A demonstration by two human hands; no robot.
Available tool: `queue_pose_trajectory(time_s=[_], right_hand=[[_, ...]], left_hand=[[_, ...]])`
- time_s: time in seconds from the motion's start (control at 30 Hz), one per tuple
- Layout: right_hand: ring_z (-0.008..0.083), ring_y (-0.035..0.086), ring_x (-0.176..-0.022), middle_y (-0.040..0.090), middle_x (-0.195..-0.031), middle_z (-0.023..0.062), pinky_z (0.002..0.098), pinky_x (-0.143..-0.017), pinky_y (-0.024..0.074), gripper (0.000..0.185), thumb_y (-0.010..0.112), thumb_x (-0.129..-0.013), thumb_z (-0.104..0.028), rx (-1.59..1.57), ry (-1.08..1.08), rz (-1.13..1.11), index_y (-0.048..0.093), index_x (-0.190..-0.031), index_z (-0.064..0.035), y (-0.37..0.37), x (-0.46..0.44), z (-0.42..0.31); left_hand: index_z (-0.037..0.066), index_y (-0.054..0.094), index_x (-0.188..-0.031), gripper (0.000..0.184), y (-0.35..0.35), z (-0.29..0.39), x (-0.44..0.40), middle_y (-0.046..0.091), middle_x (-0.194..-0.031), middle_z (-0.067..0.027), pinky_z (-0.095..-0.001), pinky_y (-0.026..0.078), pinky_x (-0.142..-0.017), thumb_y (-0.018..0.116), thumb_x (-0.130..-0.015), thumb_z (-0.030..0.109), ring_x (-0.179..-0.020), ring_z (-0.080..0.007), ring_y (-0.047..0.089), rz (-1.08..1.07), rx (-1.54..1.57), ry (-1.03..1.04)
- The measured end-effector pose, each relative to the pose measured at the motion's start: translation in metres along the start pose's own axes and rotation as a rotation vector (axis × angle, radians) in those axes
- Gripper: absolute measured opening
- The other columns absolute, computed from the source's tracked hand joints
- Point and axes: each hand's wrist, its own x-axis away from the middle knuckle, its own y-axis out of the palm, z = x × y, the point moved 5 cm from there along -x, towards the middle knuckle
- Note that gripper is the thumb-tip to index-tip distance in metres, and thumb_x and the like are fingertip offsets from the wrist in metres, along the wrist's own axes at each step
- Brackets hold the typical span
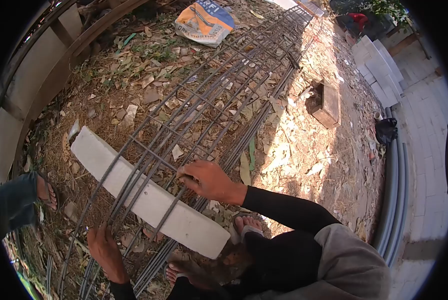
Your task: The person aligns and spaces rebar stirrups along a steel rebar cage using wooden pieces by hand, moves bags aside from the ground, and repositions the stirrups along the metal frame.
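A long cage of thin steel rebar [154, 154], with lengthwise bars and square cross ties, runs from beneath my hands to the far top of the view. Under its near end lies a pale, light-grey block [200, 231], set crosswise on the ground. My right hand [211, 183] is closed at a corner where a cross tie meets a side bar, above the block. Lower left, my left hand [105, 254] curls its fingers around the inner bars beside the block. Its fingertips are partly hidden.
Loose rebar [156, 265] lies along the cage's right side. A printed sack [204, 24], a wooden box [327, 106], grey pipes [395, 195] and stacked white blocks [376, 67] stand around. Another person's sandalled foot [47, 192] is at left. Dry leaves and rubble cover the ground.
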Motion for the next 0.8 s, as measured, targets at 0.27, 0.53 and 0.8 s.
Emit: queue_pose_trajectory(time_s=[0.27, 0.53, 0.8], right_hand=[[0.0292, 0.070, -0.079, 0.076, -0.098, 0.0118, 0.0405, -0.067, 0.0548, 0.015, 0.074, -0.095, -0.012, 0.045, -0.029, 0.023, 0.075, -0.110, -0.0081, 0.003, -0.005, 0.001], [0.0271, 0.070, -0.082, 0.073, -0.098, 0.0112, 0.0360, -0.066, 0.0547, 0.018, 0.073, -0.094, -0.010, 0.013, 0.123, -0.084, 0.074, -0.111, -0.0069, -0.004, -0.009, -0.014], [0.0354, 0.067, -0.096, 0.068, -0.106, 0.0149, 0.0431, -0.082, 0.0545, 0.020, 0.074, -0.094, -0.012, 0.223, -0.147, -0.030, 0.073, -0.113, -0.0055, -0.014, -0.045, -0.056]], left_hand=[[0.002, 0.078, -0.104, 0.015, -0.004, 0.009, -0.007, 0.059, -0.084, -0.0130, -0.0439, 0.047, -0.069, 0.077, -0.089, 0.001, -0.079, -0.0325, 0.058, 0.048, 0.009, -0.056], [0.008, 0.079, -0.108, 0.020, -0.002, 0.003, 0.002, 0.062, -0.086, -0.0086, -0.0424, 0.051, -0.072, 0.078, -0.088, 0.006, -0.082, -0.0300, 0.061, 0.052, -0.026, -0.037], [0.007, 0.079, -0.109, 0.023, -0.002, -0.007, -0.001, 0.064, -0.088, -0.0107, -0.0437, 0.050, -0.076, 0.074, -0.086, 0.004, -0.087, -0.0326, 0.061, 0.002, 0.014, -0.043]])
